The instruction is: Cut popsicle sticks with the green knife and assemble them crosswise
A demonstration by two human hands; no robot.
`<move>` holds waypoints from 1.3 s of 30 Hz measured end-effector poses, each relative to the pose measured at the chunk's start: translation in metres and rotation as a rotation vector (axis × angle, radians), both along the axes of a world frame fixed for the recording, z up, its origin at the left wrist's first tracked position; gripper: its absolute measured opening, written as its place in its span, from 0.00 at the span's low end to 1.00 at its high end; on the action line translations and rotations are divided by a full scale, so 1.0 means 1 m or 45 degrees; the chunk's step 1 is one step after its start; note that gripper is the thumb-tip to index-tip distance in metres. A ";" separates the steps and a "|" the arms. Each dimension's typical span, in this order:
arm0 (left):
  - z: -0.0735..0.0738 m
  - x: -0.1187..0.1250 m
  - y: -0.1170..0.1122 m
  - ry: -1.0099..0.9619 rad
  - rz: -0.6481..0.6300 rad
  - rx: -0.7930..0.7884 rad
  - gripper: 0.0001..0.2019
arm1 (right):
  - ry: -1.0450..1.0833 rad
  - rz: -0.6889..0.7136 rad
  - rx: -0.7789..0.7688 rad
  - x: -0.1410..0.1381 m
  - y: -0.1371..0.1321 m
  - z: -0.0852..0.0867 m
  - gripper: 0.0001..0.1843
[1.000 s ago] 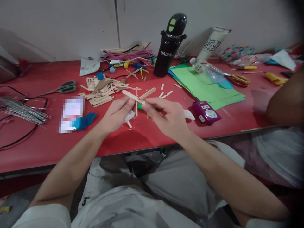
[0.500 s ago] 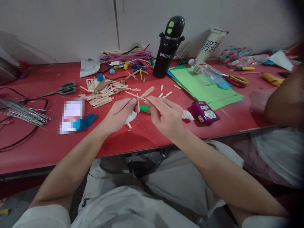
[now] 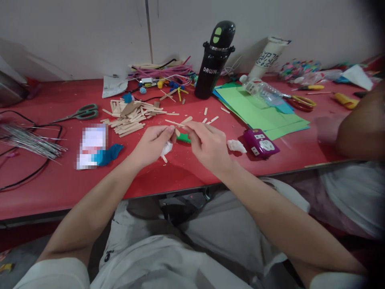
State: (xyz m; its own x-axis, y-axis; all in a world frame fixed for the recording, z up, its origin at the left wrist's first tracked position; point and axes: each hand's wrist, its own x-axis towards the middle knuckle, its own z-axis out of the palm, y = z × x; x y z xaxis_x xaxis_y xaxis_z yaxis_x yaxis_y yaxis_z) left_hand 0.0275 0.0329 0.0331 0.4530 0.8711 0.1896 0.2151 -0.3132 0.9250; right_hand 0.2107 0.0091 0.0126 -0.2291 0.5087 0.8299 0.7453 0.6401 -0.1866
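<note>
Both my hands meet over the red table (image 3: 45,188) and pinch a small piece made of crossed wooden craft sticks (image 3: 179,123). My left hand (image 3: 153,144) grips it from the left with thumb and fingers closed. My right hand (image 3: 207,145) pinches it from the right. Just under the sticks lies a small green comb-like piece (image 3: 183,139). White crumpled bits lie under my left hand (image 3: 166,149) and beside my right hand (image 3: 236,146). A heap of loose craft sticks (image 3: 129,116) lies behind my left hand.
A black bottle (image 3: 214,60) stands at the back. Green paper sheets (image 3: 258,112), a purple device (image 3: 261,142), green scissors (image 3: 80,112), yellow-handled scissors (image 3: 302,102), a plastic bottle (image 3: 260,87), silver wires (image 3: 27,140) and pink cords (image 3: 162,71) lie around. Another person's arm (image 3: 361,128) rests at the right.
The stick piece has turned in my fingers and dropped a little toward the table. My hands have drawn closer together.
</note>
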 end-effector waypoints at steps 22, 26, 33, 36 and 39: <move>0.006 -0.006 0.000 -0.015 0.036 0.046 0.19 | 0.281 -0.038 -0.231 0.015 0.006 0.010 0.11; 0.003 -0.005 0.000 -0.037 0.011 0.022 0.19 | 0.295 -0.013 -0.303 0.012 0.004 0.007 0.11; -0.002 -0.006 0.003 -0.073 0.035 0.016 0.20 | 0.264 0.066 -0.393 0.011 0.006 0.003 0.09; -0.003 -0.007 0.004 -0.067 0.040 0.029 0.20 | 0.237 0.071 -0.415 0.011 0.006 0.002 0.09; -0.002 -0.008 0.003 -0.026 0.040 0.086 0.21 | 0.202 0.075 -0.435 0.012 0.007 0.001 0.07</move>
State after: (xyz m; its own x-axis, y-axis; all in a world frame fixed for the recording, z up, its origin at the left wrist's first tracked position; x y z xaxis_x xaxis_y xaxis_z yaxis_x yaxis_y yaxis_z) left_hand 0.0196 0.0362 0.0315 0.4209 0.8698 0.2574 0.2068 -0.3683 0.9064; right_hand 0.2224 0.0157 0.0141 -0.1482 0.7519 0.6424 0.6538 0.5618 -0.5068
